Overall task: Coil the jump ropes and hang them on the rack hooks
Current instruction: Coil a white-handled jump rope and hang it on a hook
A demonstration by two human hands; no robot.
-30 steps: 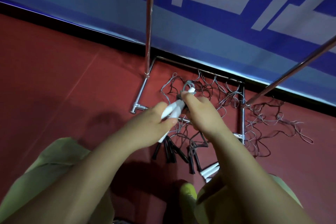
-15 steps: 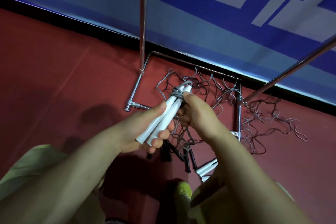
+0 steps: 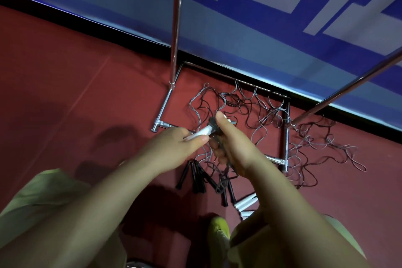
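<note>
My left hand (image 3: 174, 148) grips the white handles (image 3: 201, 133) of a jump rope, held above the floor. My right hand (image 3: 233, 143) holds the dark cord wound round the handles' top end (image 3: 212, 126), thumb pressed on it. Below the hands, a tangle of grey and black jump ropes (image 3: 261, 115) lies on the red floor inside the base of a chrome rack (image 3: 175, 28). Several black handles (image 3: 195, 176) and a pair of white handles (image 3: 245, 202) lie near my feet. No hooks are in view.
The rack's second chrome pole (image 3: 348, 85) slants up to the right. More loose rope (image 3: 326, 148) spreads right of the rack base. A blue and white wall banner (image 3: 261, 17) stands behind. My knees in green trousers (image 3: 43, 198) and a yellow-green shoe (image 3: 218, 230) fill the bottom.
My left hand has closed further over the white handles, hiding most of them. My right hand has wound the cord round the handles' top, and the loop above them has tightened.
</note>
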